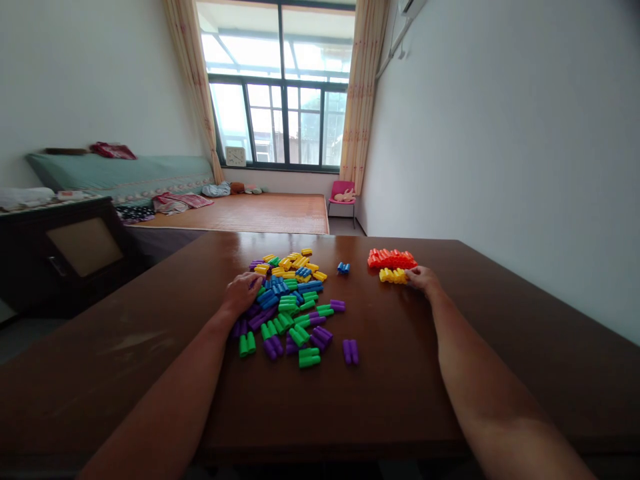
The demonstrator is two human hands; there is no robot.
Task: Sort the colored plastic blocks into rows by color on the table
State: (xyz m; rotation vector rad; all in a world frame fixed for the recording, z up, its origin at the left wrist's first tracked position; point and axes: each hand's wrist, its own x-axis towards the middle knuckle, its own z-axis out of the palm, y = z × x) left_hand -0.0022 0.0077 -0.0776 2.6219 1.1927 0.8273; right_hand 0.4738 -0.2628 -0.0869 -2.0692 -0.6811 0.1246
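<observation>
- Surface (400, 393), dark, glossy; clock read from its middle, 12 at the far edge.
- Yellow row (393, 275), at 2 o'clock: several tube-shaped pieces side by side. Right hand (423, 279) at its 3 o'clock end, fingers clamped on that end. Risk: a grip at 1 end only could swing the other end round, or part the row if its joints are loose.
- Red-orange row (391, 259), just beyond the yellow row on its 12 o'clock side; contact between the 2 cannot be told. Risk: a push towards 12 could knock it crooked.
- Mixed pile (287, 303), at 10 o'clock: yellow, blue, green and purple pieces, overlapping. Left hand (244, 291) at its 9 o'clock edge, fingers curled; whether they grip a piece cannot be told. Risk: a sweep towards 3 could spread the heap, its pieces lying loose.
- Blue piece (343, 268), at 12 o'clock, apart, between pile and rows. Risk: a passing hand could brush it aside.
- Purple piece (351, 351), at 5 o'clock, apart, nearer the person. Risk: a forearm drawn across could drag it to the near edge, the finish probably giving little friction.
</observation>
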